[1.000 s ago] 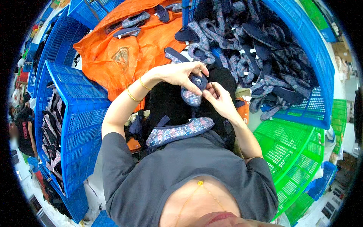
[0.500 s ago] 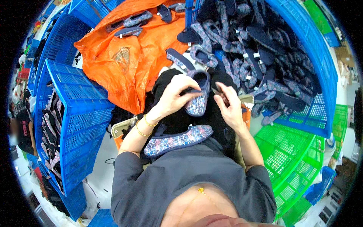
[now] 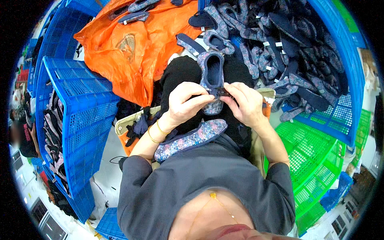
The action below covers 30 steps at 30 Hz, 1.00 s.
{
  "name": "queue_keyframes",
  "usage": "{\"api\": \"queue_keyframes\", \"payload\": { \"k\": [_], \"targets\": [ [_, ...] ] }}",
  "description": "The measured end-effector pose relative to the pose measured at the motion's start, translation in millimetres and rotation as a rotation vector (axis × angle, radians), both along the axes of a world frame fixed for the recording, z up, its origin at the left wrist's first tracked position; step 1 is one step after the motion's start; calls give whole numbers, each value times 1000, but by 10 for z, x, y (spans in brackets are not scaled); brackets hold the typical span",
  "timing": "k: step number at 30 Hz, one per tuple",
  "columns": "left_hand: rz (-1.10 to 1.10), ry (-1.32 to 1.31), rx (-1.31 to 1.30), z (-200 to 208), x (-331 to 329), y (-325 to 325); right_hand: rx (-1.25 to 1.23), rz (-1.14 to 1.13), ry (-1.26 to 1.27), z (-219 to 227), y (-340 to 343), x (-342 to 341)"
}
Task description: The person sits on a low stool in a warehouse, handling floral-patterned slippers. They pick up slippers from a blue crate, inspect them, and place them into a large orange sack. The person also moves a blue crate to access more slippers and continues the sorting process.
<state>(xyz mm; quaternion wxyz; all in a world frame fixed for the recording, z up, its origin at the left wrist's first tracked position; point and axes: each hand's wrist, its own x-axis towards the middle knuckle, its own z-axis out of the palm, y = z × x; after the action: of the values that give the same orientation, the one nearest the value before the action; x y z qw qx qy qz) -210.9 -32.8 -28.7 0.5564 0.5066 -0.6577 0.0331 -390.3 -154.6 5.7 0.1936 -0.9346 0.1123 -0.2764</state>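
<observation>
- Has orange sheet beyond left hand.
- Has left hand narrow at front of navy-lined slipper, between both hands; cannot tell grip.
- Has right hand likewise narrow; cannot tell grip.
- Has piled slippers beyond right hand.

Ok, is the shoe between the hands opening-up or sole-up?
Opening-up: the shoe shows its dark inside, and its sole is hidden.
</observation>
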Motion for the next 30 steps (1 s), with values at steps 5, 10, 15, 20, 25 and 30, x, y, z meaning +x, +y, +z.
{"api": "queue_keyframes", "payload": {
  "k": [5, 10, 15, 20, 25, 30],
  "targets": [
    [41, -20, 1, 42, -48, 6, -79, 82, 8, 28, -77, 92],
    [57, 20, 2, 3, -89, 26, -25, 123, 49, 49, -65, 148],
    [65, 46, 24, -19, -100, 28, -70, 121, 12, -91, -54, 148],
    [84, 72, 73, 164, 150, 154, 190, 28, -12, -48, -29, -38],
    [45, 76, 95, 160, 178, 192, 155, -73, 43, -39, 1, -89],
    [5, 32, 80, 212, 121, 207, 41, -52, 33, 28, -8, 75]
  ]
}}
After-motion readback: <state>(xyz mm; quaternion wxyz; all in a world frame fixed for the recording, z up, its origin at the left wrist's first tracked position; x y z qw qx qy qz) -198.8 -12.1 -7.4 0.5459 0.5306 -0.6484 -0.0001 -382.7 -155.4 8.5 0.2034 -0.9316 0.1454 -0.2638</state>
